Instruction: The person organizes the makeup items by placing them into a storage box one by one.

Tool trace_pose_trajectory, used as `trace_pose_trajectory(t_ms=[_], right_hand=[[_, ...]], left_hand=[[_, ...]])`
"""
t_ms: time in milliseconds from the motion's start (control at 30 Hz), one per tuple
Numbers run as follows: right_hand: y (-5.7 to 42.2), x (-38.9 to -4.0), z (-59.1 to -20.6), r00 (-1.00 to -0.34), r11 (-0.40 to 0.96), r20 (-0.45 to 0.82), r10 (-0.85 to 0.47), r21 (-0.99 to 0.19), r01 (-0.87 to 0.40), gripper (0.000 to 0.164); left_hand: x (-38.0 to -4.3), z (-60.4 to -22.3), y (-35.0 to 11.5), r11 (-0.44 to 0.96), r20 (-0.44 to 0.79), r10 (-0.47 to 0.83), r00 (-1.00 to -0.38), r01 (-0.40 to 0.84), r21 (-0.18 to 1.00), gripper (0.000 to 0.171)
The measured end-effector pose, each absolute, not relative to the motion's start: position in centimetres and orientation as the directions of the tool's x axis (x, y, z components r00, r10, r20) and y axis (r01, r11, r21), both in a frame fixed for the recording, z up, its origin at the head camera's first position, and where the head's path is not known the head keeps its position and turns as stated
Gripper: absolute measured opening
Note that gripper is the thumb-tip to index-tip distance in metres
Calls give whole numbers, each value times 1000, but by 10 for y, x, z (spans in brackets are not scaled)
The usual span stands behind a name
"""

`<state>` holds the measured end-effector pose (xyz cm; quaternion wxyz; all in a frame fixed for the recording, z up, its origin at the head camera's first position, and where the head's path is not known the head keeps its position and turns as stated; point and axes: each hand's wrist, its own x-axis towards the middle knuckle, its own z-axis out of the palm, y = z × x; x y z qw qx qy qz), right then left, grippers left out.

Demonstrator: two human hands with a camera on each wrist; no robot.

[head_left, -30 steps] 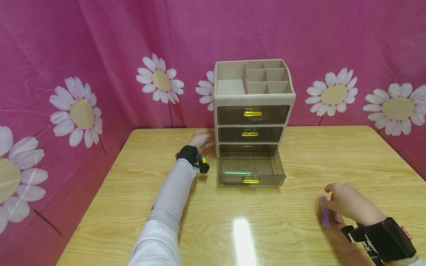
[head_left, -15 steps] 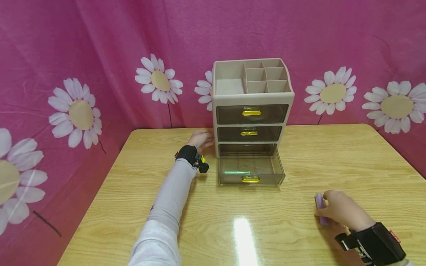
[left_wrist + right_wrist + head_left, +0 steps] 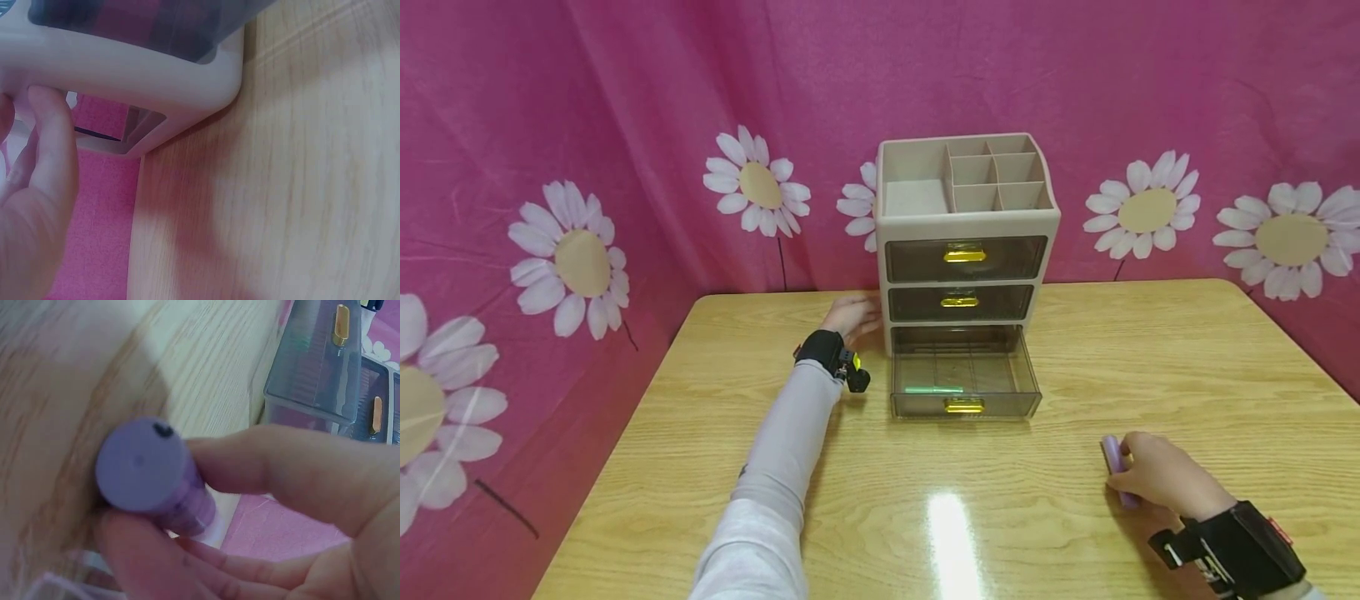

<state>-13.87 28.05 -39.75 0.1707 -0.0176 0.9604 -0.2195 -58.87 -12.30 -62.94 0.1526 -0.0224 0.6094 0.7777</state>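
Observation:
My right hand (image 3: 1165, 475) grips a slim purple tube (image 3: 1111, 454) at the right of the table. In the right wrist view, the thumb and fingers pinch the tube (image 3: 140, 469) from both sides; its flat round end bears a small black mark. My left hand (image 3: 852, 317) rests at the left side of a beige desktop drawer organizer (image 3: 970, 223). The left wrist view has extended fingers (image 3: 55, 150) touching the side wall near a cut-out. The bottom drawer (image 3: 966, 407) is pulled out, with a green stick-like item (image 3: 934, 390) lying inside.
Two upper drawers with gold handles (image 3: 964, 256) are pushed in. Divided compartments (image 3: 1000, 183) top the organizer. A flower-print pink curtain (image 3: 820, 75) hangs behind and to the left of the wooden table (image 3: 737, 350). A clear, pinkish-edged object (image 3: 69, 587) lies beyond the right fingers.
My right hand has taken hold of the purple tube and shifted it slightly left. The reddish item seen beside it earlier is hidden in the head view. My left hand has stayed put.

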Motion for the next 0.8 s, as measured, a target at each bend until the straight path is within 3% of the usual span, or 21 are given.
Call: trace_pose_trajectory(t_ms=[133, 467, 567, 800], right_hand=[[281, -139, -395, -944, 882, -303, -131, -470, 28, 31], [273, -155, -357, -953, 832, -176, -247, -542, -115, 42], [268, -165, -341, -946, 826, -129, -297, -531, -187, 45], [255, -192, -310, -909, 811, -103, -403, -501, -303, 43]], left_hand=[[-575, -615, -121, -208, -227, 213, -950, -271, 940, 39], [-447, -487, -99, -179, -242, 143, -960, -266, 947, 34], [-446, -486, -100, -170, -226, 153, -962, -251, 953, 34], [-491, -532, -108, -187, -210, 181, -961, -243, 952, 38]])
